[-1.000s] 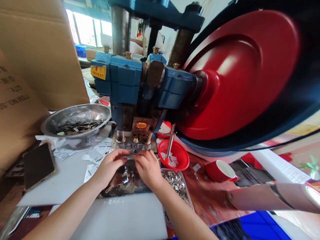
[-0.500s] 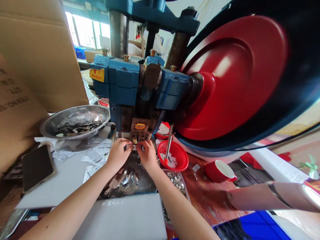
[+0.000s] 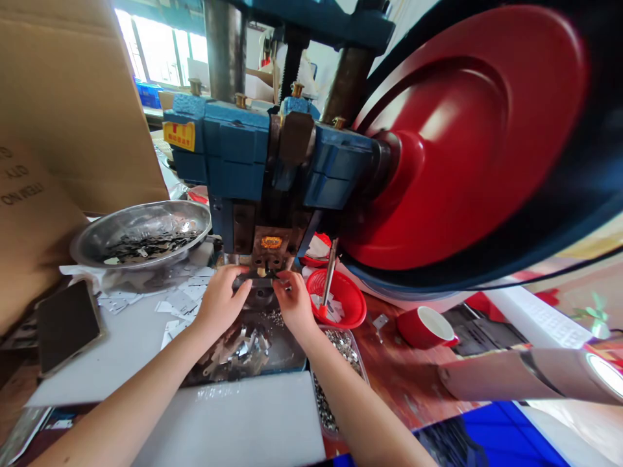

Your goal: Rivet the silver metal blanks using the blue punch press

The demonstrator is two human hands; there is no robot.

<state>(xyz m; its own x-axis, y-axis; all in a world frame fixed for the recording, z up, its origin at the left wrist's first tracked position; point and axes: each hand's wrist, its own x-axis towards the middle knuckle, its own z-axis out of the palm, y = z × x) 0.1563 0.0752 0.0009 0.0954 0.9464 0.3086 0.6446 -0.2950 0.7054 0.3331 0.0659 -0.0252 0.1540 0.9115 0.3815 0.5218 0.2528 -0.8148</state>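
A blue punch press [image 3: 253, 162] with a big red flywheel [image 3: 467, 136] stands in front of me. My left hand [image 3: 221, 301] and my right hand [image 3: 294, 305] both pinch a small flat metal piece [image 3: 256, 283] and hold it on the die right under the press's ram. Fingers of both hands are closed on its ends. Below my hands lies a tray of loose shiny metal pieces [image 3: 238, 350].
A steel bowl [image 3: 141, 233] of dark stampings sits at left, with white blanks [image 3: 180, 301] scattered beside it and a phone [image 3: 65, 324]. A red basket [image 3: 341, 298], a red cup [image 3: 426, 327], a clear box of small parts [image 3: 335, 363] and cardboard [image 3: 73, 97] surround the press.
Both hands have moved away from me and up, carrying the metal piece from above the tray to the die under the ram.
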